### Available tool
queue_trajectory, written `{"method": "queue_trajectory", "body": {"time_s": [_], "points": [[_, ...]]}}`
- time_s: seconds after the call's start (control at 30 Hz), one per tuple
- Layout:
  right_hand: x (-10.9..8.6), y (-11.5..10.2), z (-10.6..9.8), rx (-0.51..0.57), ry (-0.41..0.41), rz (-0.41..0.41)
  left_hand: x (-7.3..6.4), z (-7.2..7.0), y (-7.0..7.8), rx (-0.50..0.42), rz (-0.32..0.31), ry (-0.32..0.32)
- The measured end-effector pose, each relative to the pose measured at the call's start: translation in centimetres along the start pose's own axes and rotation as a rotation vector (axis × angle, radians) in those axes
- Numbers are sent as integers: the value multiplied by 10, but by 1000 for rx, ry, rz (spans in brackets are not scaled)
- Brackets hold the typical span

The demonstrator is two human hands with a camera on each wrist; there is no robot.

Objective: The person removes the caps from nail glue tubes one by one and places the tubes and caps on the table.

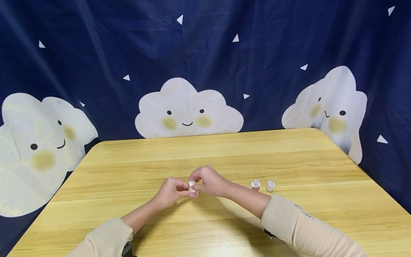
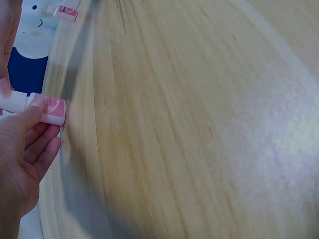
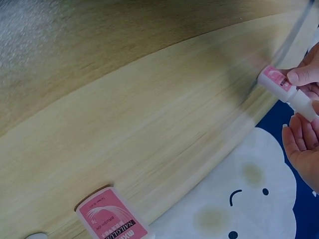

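My left hand point(image 1: 171, 192) pinches a small nail glue bottle point(image 3: 277, 82), white with a pink label, between thumb and fingers. The bottle is upright, close over the table. At its top my right hand point(image 1: 210, 182) pinches the white cap point(image 1: 192, 183), which lines up with the bottle's neck. Part of the cap is hidden by the fingers in the right wrist view. A second nail glue bottle point(image 3: 112, 214) stands on the table, right of both hands. Beside that bottle is a loose white cap point(image 1: 270, 186) with a thin stem pointing up.
The wooden table point(image 1: 128, 160) has a light, striped grain. Behind its far edge hangs a dark blue curtain point(image 1: 212, 46) printed with white smiling clouds. My right forearm point(image 1: 245, 201) reaches across in front of the second bottle and partly covers it.
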State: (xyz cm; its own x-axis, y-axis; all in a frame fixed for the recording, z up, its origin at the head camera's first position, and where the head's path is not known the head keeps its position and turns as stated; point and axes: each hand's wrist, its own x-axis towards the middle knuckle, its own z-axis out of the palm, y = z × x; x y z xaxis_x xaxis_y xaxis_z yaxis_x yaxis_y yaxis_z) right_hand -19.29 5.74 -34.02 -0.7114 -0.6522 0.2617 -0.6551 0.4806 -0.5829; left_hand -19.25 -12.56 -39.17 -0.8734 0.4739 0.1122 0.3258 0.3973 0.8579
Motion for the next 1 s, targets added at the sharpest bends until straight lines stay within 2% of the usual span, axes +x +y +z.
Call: {"method": "queue_trajectory", "body": {"time_s": [0.47,0.7,1.0], "points": [[1,0,2,62,41,85,0,1,1,-38,9,-12],[2,-1,1,53,35,76,-1,0,1,-9,10,-1],[2,-3,-1,27,10,56,-1,0,2,-37,9,-10]]}}
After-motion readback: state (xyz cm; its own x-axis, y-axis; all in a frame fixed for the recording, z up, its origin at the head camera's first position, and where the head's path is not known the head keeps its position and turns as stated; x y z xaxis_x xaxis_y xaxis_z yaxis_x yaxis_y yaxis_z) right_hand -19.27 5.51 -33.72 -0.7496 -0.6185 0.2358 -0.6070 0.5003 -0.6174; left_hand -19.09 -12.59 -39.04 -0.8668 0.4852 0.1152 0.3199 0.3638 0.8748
